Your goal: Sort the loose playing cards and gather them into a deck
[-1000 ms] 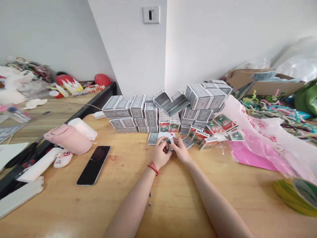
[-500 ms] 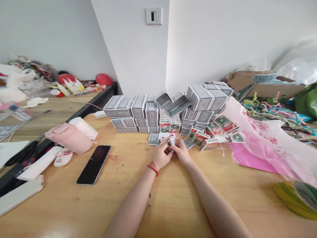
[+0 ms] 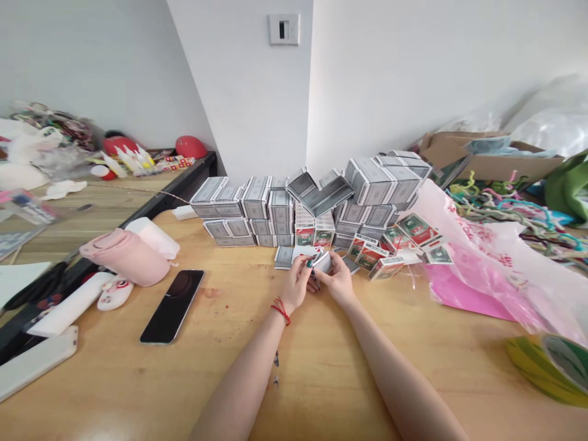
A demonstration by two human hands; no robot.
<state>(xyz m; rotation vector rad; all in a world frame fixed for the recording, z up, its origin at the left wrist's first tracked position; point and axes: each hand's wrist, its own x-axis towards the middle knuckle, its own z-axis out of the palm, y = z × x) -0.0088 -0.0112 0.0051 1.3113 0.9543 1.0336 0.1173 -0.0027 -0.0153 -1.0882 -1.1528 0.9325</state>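
Both my hands meet over the middle of the wooden table (image 3: 331, 367). My left hand (image 3: 296, 283), with a red string on its wrist, and my right hand (image 3: 339, 278) pinch a small stack of playing cards (image 3: 322, 262) between their fingertips. Loose cards (image 3: 285, 256) lie on the table just beyond my fingers. Behind them stands a wall of grey card boxes (image 3: 257, 205), with some boxes tipped over at its top.
Green and red card packs (image 3: 386, 245) lie scattered right of my hands, beside a pink plastic bag (image 3: 478, 269). A black phone (image 3: 173, 305) and a pink bottle (image 3: 124, 257) lie at the left. A tape roll (image 3: 551, 361) sits at the right edge.
My hands have shifted slightly away from me and turned the cards, so the stack now tilts up between my fingertips. Nothing else has moved.
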